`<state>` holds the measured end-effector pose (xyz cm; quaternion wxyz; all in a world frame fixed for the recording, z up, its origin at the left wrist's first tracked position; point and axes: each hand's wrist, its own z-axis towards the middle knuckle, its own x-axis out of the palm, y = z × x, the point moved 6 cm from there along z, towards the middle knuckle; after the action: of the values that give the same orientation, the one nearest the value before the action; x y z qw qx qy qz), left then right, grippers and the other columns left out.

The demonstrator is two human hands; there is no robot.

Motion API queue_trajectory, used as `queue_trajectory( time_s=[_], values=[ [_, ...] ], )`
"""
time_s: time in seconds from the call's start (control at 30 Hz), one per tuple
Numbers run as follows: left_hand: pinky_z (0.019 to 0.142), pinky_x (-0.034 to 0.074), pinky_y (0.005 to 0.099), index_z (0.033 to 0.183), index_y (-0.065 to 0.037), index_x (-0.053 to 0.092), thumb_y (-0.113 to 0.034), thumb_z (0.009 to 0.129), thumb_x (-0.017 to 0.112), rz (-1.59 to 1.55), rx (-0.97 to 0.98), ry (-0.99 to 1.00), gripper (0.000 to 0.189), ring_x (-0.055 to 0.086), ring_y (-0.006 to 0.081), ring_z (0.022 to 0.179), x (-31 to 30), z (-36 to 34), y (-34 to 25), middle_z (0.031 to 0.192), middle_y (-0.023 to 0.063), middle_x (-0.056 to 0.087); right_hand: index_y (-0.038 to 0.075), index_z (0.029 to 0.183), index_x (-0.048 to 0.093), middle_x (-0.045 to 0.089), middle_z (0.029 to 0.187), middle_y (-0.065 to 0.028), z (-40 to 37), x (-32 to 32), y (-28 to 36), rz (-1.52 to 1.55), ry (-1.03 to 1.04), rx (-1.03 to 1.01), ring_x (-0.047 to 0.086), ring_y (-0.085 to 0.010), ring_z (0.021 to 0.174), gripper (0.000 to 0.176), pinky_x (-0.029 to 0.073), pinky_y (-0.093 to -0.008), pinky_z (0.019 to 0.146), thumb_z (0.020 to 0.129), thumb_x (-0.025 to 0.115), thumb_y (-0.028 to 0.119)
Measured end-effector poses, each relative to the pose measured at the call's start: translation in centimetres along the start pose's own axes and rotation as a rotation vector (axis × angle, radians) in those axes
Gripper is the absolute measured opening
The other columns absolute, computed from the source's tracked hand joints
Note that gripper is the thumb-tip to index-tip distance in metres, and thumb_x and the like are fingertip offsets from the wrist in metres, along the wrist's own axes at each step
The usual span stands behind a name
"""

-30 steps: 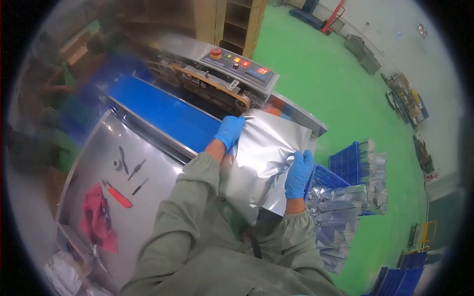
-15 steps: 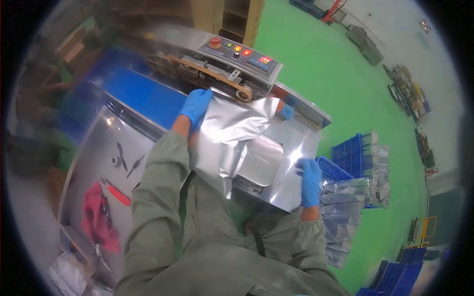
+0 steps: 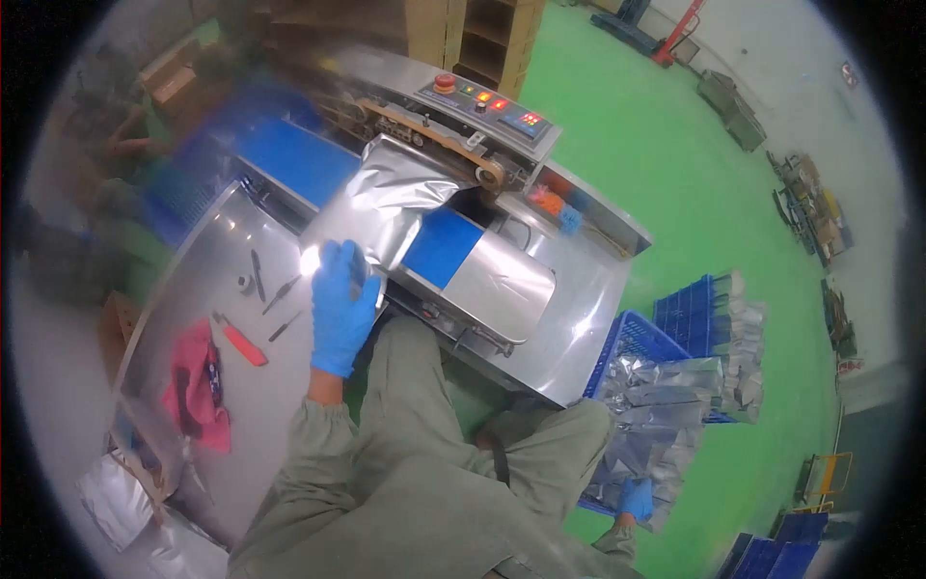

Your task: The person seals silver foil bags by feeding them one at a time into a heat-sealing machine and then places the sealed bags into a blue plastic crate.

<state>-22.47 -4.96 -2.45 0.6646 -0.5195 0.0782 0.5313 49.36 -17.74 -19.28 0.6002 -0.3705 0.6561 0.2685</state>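
My left hand [image 3: 342, 309], in a blue glove, lies with extended fingers against the near edge of a silver foil bag [image 3: 362, 212]. The bag's far edge lies along the belt head of a band sealing machine [image 3: 453, 135], over the blue conveyor belt [image 3: 444, 249]. Low on the right, my right hand [image 3: 637, 499], also gloved in blue, reaches among stacked foil bags [image 3: 651, 415]; I cannot tell whether its fingers grip one. A bare metal plate [image 3: 506, 289] covers part of the conveyor in front of me.
The machine's control panel [image 3: 487, 106] has a red stop button and lit displays. On the left metal table [image 3: 260, 405] lie a red-handled cutter [image 3: 243, 343], several small tools and a pink cloth [image 3: 198, 386]. Blue crates [image 3: 683, 314] stand on the green floor at right.
The foil bag has shifted left along the sealer, uncovering blue belt and the metal plate. My left hand moved from its upper edge to its near edge; my right hand dropped to the stacked bags.
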Motion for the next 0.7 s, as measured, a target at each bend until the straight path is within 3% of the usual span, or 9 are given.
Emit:
queue_trajectory(
  time_s=[0.1,0.17,0.3,0.37,0.43,0.5,0.57,0.67,0.7],
  values=[
    [0.103,0.034,0.0398,0.131,-0.003,0.045,-0.021,0.083,0.064,-0.098,-0.039,0.001,0.054,0.04,0.0351,0.124,-0.2,-2.6,-1.4,0.134,0.0222,0.041,0.006,0.117,0.056,0.063,0.101,-0.0226,2.8,0.9,-1.7,0.051,-0.076,0.093,0.061,-0.0393,0.093,0.045,0.048,-0.046,0.077,0.078,0.062,0.029],
    [0.103,0.035,0.0392,0.128,-0.006,0.049,-0.018,0.084,0.064,-0.147,-0.003,-0.033,0.048,0.041,0.0333,0.124,-0.4,-3.1,-2.3,0.132,0.019,0.043,0.004,0.098,0.063,0.064,0.095,-0.0233,4.7,0.3,-0.9,-0.002,-0.1,-0.049,0.061,-0.0405,0.086,0.028,0.048,-0.0469,0.072,0.081,0.056,0.024],
    [0.102,0.036,0.0392,0.125,-0.007,0.051,-0.017,0.083,0.064,-0.155,0.028,-0.031,0.045,0.042,0.0328,0.123,-2.2,-3.3,-3.8,0.131,0.0183,0.045,0.001,0.079,0.062,0.063,0.091,-0.0239,7.3,-3.0,2.1,-0.047,-0.04,-0.23,0.062,-0.0402,0.082,0.024,0.047,-0.0474,0.068,0.082,0.052,0.023],
    [0.099,0.038,0.039,0.121,-0.006,0.053,-0.015,0.082,0.064,-0.135,0.052,-0.029,0.041,0.044,0.0327,0.12,-3.6,-3.5,-4.6,0.129,0.0173,0.046,-0.001,0.071,0.059,0.062,0.085,-0.0234,6.8,-6.9,4.2,0.002,-0.216,-0.288,0.06,-0.0403,0.078,0.026,0.045,-0.0487,0.066,0.082,0.051,0.021],
    [0.098,0.039,0.0387,0.119,-0.006,0.054,-0.014,0.082,0.064,-0.148,0.045,-0.03,0.04,0.046,0.0327,0.118,-4.1,-3.6,-4.7,0.128,0.0171,0.047,-0.004,0.073,0.056,0.058,0.074,-0.0225,6.4,-11.5,6.0,0.168,-0.444,-0.416,0.055,-0.0364,0.065,0.026,0.043,-0.0469,0.064,0.084,0.05,0.02],
    [0.097,0.04,0.0384,0.118,-0.005,0.055,-0.013,0.082,0.064,-0.171,0.049,-0.013,0.038,0.047,0.0326,0.117,-3.6,-3.6,-5.4,0.127,0.0169,0.048,-0.004,0.073,0.05,0.049,0.063,-0.0148,4.1,-17.8,8.1,0.444,-0.438,-0.363,0.043,-0.0229,0.057,0.024,0.04,-0.0398,0.059,0.085,0.049,0.016],
    [0.095,0.042,0.0373,0.116,-0.005,0.056,-0.015,0.082,0.064,-0.348,0.129,0.055,0.037,0.049,0.0318,0.115,-2.1,-3.8,-7.5,0.126,0.0161,0.049,-0.002,0.071,0.045,0.04,0.063,-0.0039,1.6,-23.3,10.9,0.763,-0.459,-0.432,0.036,-0.0124,0.062,0.019,0.035,-0.032,0.057,0.084,0.05,0.011],
    [0.094,0.043,0.0372,0.115,-0.005,0.056,-0.016,0.082,0.063,-0.441,0.059,0.309,0.035,0.05,0.0312,0.115,2.0,-4.7,-12.0,0.124,0.0167,0.051,-0.003,0.074,0.046,0.038,0.066,-0.0045,2.5,-26.6,12.5,0.843,-0.492,-0.49,0.037,-0.0119,0.066,0.016,0.036,-0.0302,0.06,0.083,0.053,0.009],
    [0.095,0.042,0.0376,0.115,-0.005,0.056,-0.018,0.083,0.063,-0.488,0.193,0.317,0.036,0.05,0.0312,0.115,3.2,-5.3,-14.1,0.124,0.0167,0.051,-0.003,0.074,0.046,0.038,0.066,-0.0045,2.6,-27.6,13.0,0.843,-0.493,-0.491,0.037,-0.0119,0.066,0.016,0.036,-0.0302,0.06,0.083,0.053,0.009]
  ],
)
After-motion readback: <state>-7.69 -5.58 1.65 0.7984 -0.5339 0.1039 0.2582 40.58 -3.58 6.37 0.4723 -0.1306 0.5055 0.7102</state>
